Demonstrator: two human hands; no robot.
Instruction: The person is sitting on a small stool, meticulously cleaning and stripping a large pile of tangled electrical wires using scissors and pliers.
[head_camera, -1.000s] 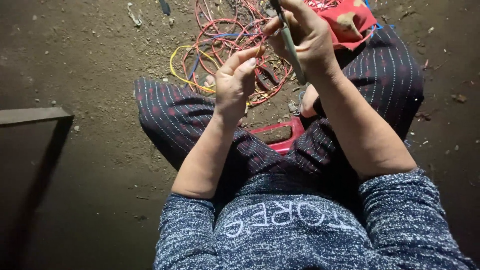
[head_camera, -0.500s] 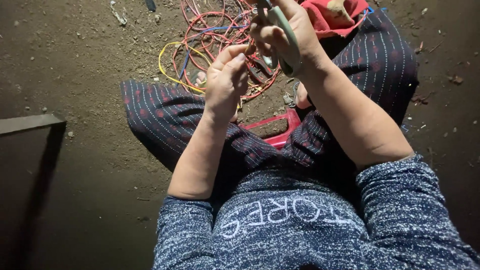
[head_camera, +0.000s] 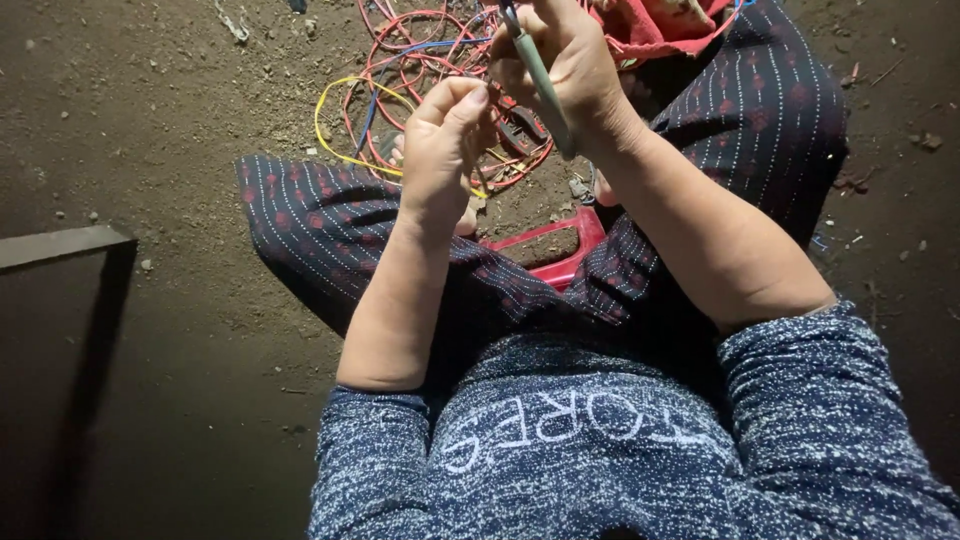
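Note:
My right hand (head_camera: 565, 70) is closed around a tool with a grey-green handle (head_camera: 543, 90), held up near the top of the view. My left hand (head_camera: 440, 150) sits just left of it, fingers curled and pinched together, seemingly on a thin wire I cannot make out clearly. Below both hands a tangle of red, yellow and blue wires (head_camera: 420, 80) lies on the dirt floor. I sit cross-legged in dark dotted trousers.
A low red plastic seat (head_camera: 560, 250) shows between my legs. A red cloth (head_camera: 660, 25) lies on my right knee at the top. A dark metal frame (head_camera: 60, 245) stands at the left. Small debris is scattered over the dirt floor.
Both hands have stayed together over the wires; the view has shifted a little, so they now sit higher in the picture. The right hand keeps its grip on the tool.

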